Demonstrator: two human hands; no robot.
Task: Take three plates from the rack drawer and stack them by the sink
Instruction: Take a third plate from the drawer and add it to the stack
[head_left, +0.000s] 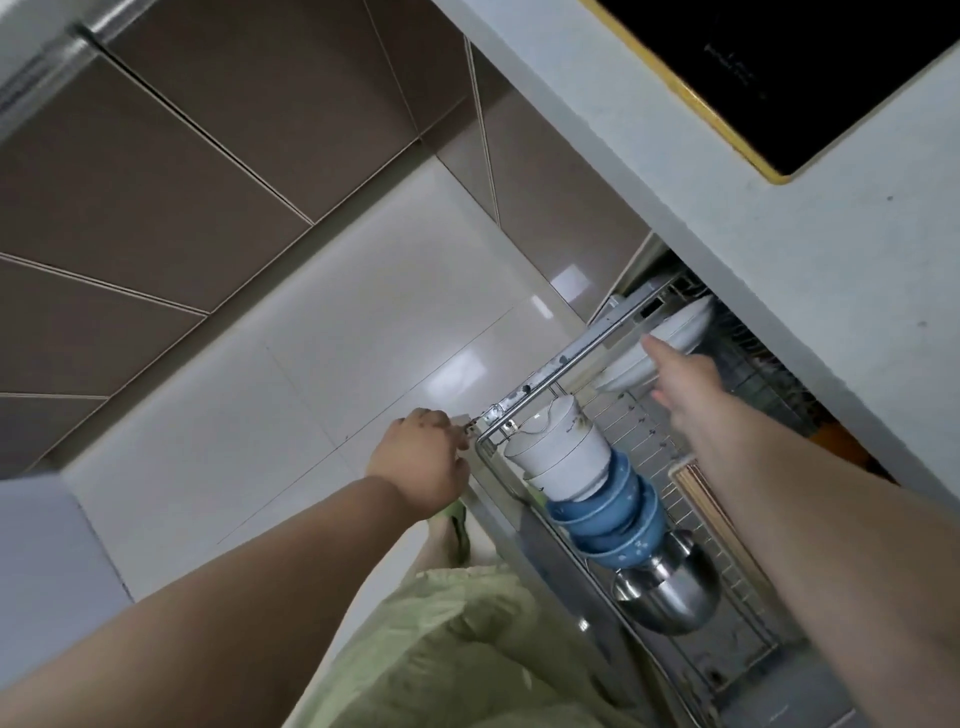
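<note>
Plates (670, 338) upright at far end of drawer (545, 371), under counter (779, 218). Right hand (685, 382) open, fingers touching nearest plate; left hand (421, 457) closed on drawer corner. Risks: rim knocking counter edge on lift; forearm brushing bowls (582, 467) near; wet plate slipping.

No readable text, label, brand, number or sign anywhere. Only a faint, blurred line of pale markings on the glossy black glass cooktop with the yellow rim (810, 67), up at one o'clock, too small and smeared to make out.
</note>
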